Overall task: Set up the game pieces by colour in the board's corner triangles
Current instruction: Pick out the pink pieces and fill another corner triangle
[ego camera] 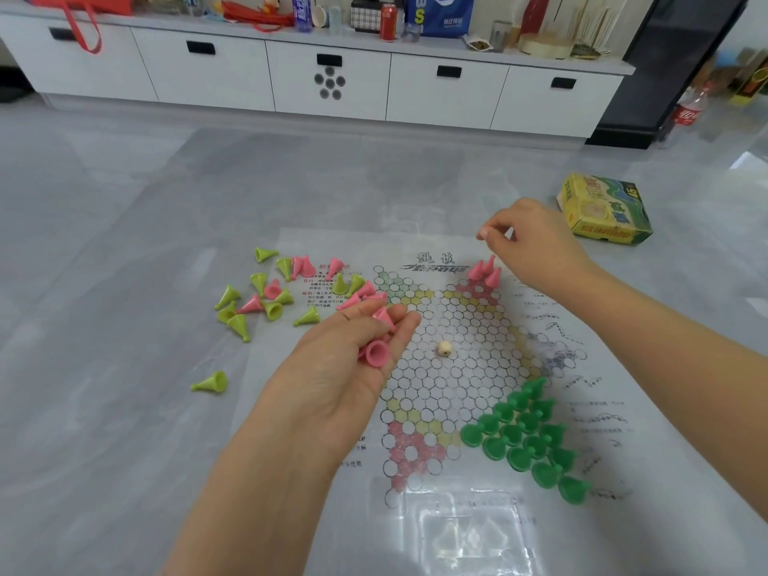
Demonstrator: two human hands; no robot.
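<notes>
A thin printed paper board (440, 380) with a star of circles lies on the grey floor. Dark green pieces (528, 434) fill its near right triangle. Three pink pieces (485, 270) stand at the tip of the far right pink triangle. My right hand (536, 247) hovers just above and right of them, fingers curled, nothing visible between them. My left hand (353, 359) is over the board's left side, palm up, holding several pink pieces (377, 351). A loose heap of lime green and pink pieces (274, 297) lies at the board's far left edge.
A small cream ball (444, 348) sits in the board's middle. One lime piece (212, 383) lies alone on the floor at left. A yellow-green box (604, 209) lies past the board at right. A white cabinet (328, 85) runs along the back.
</notes>
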